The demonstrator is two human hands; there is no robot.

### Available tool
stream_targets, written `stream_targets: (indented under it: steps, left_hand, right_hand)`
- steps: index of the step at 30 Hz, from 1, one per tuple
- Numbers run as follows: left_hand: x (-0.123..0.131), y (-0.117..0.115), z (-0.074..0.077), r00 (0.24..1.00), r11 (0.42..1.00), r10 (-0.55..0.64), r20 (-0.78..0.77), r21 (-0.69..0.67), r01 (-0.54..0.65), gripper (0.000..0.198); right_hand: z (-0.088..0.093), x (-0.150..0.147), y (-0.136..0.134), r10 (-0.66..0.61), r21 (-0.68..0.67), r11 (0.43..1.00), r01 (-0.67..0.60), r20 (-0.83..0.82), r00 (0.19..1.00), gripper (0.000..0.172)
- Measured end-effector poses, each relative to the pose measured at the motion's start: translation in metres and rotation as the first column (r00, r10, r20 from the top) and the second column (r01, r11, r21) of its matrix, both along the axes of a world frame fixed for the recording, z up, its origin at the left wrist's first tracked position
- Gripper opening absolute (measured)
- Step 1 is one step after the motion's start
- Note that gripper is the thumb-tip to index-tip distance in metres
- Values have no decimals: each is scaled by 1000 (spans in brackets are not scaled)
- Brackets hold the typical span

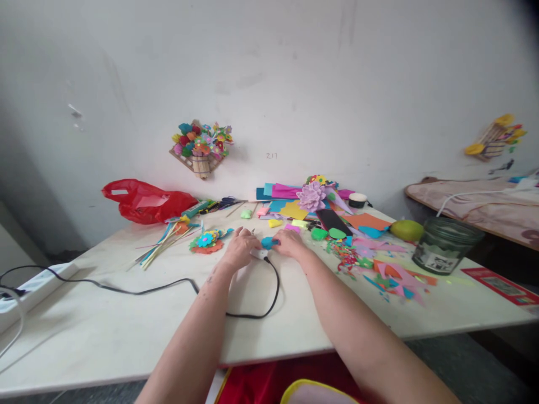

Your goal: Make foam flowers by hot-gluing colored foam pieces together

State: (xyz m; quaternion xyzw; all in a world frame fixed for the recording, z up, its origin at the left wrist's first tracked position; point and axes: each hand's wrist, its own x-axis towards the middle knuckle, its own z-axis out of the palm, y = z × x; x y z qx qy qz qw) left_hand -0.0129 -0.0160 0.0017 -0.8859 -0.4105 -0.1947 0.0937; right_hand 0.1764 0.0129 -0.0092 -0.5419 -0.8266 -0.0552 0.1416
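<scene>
Near the middle of the table, a small blue foam piece point(268, 243) lies between my two hands, above a white corded device point(260, 254). My left hand point(242, 247) has its fingers curled, the tips at the piece's left edge. From the other side my right hand point(288, 243) pinches the piece's right edge. The device is partly covered by my left hand, so its kind is unclear. A black cable point(278, 280) loops from it toward me. Left of my left hand lies a layered foam flower point(205, 240) in blue, yellow and orange.
Thin sticks point(158, 247) and a red plastic bag point(147, 201) are at left, beyond a white power strip point(37, 289). Foam scraps point(396, 280), a dark phone point(334, 222), a purple flower point(311, 196) and a dark translucent tub point(444, 247) occupy the right.
</scene>
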Motion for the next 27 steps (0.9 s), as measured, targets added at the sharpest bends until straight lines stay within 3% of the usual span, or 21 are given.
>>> stream_targets:
  steps: [10,19,27]
  left_hand:
    - [0,1,-2,1000,1000,-12,-9,4,12,39]
    - [2,2,-3,1000,1000,3,16,-31,-3,38]
    - [3,2,-2,999,997,22,40,-76,-19,31]
  right_hand:
    - [-2,-2,0,15,61,998,-13,-36,999,29]
    - [4,-5,-6,19,22,1000,-19,28,999,26]
    - [5,-2,-4,8,-31,999,-9,-15,1000,26]
